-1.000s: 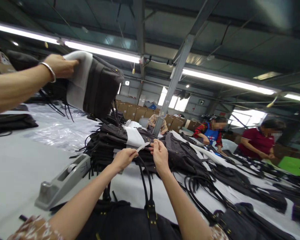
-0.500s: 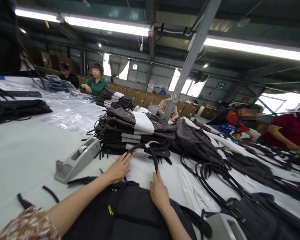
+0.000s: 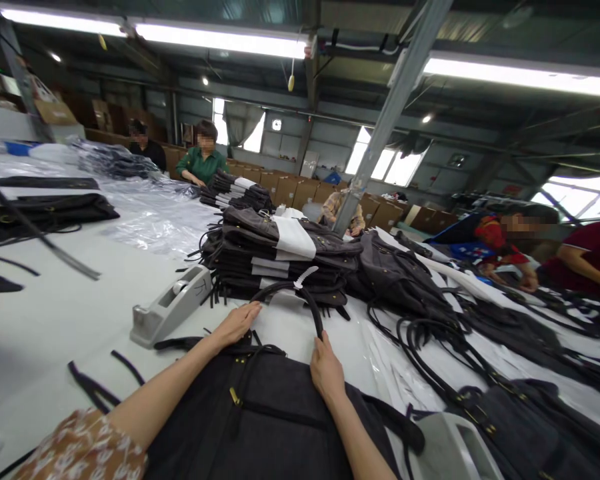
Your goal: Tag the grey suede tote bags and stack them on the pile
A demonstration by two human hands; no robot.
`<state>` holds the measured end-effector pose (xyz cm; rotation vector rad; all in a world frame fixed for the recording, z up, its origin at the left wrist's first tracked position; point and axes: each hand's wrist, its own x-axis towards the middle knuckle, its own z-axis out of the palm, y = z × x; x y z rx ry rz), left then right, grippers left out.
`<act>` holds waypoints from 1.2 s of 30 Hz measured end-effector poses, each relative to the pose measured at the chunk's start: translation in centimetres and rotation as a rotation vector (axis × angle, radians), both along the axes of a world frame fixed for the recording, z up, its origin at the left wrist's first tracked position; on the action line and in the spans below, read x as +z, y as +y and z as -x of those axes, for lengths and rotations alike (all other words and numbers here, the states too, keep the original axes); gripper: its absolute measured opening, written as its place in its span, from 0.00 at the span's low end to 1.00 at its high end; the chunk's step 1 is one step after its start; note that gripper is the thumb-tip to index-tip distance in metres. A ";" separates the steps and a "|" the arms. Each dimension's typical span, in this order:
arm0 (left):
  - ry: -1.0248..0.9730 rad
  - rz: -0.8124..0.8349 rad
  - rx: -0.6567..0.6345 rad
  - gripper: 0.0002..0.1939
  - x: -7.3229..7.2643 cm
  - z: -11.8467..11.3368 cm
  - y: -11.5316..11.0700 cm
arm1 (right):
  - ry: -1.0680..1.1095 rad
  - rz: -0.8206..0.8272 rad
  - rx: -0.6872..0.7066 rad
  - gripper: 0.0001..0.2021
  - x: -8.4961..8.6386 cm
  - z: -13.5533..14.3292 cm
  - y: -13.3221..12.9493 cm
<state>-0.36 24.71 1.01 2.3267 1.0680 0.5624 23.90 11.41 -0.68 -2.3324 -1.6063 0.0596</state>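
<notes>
A black bag (image 3: 280, 407) with brass-coloured fittings lies on the table in front of me. Its rounded handle (image 3: 314, 308) arches up from the far edge, and a curved white strip (image 3: 305, 277) is fixed around the top of the arch. My left hand (image 3: 237, 325) is at the left side of the handle, fingers together against it, the grip partly hidden. On the right side, my right hand (image 3: 327, 367) is wrapped round the handle low down. Just beyond, a stack of folded dark bags (image 3: 280, 247) has white paper bands around them.
A grey tape dispenser (image 3: 170, 310) stands left of my left hand; another grey dispenser (image 3: 453, 443) is at the lower right. More dark bags (image 3: 520, 427) with looped handles lie to the right. Clear plastic sheets (image 3: 150, 220) cover the far left. Several people work around the table.
My view has shifted left, so the scene sits further right. Both hands stay at the handle, the left a little lower on it. Across the table, the person in green has lowered an arm.
</notes>
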 end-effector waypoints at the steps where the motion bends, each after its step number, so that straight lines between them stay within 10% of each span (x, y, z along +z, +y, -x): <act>1: -0.010 -0.010 0.021 0.31 0.8 0.4 -0.6 | 0.003 -0.006 -0.002 0.19 0.1 0.0 0.0; 10: 0.441 -0.219 -0.175 0.16 2.8 0.9 -6.5 | 0.018 -0.036 -0.027 0.15 0.3 0.3 -0.3; 17: 0.545 -0.210 -0.401 0.08 6.2 -0.6 -2.4 | 0.033 -0.027 -0.047 0.16 0.6 0.5 -0.5; 24: 0.477 -0.421 -0.453 0.10 10.8 -7.4 0.9 | 0.032 -0.038 -0.058 0.17 0.5 0.4 -0.6; 28: 0.420 -0.472 -0.480 0.13 8.4 -9.1 1.1 | 0.029 -0.067 -0.068 0.18 0.2 0.2 -0.6; 33: 0.427 -0.358 -0.455 0.21 2.0 -6.6 0.5 | 0.034 -0.076 -0.088 0.17 0.0 0.1 -0.5; 36: 0.374 -0.268 -0.416 0.28 0.6 -5.6 0.8 | 0.048 -0.081 -0.086 0.16 0.1 0.1 -0.6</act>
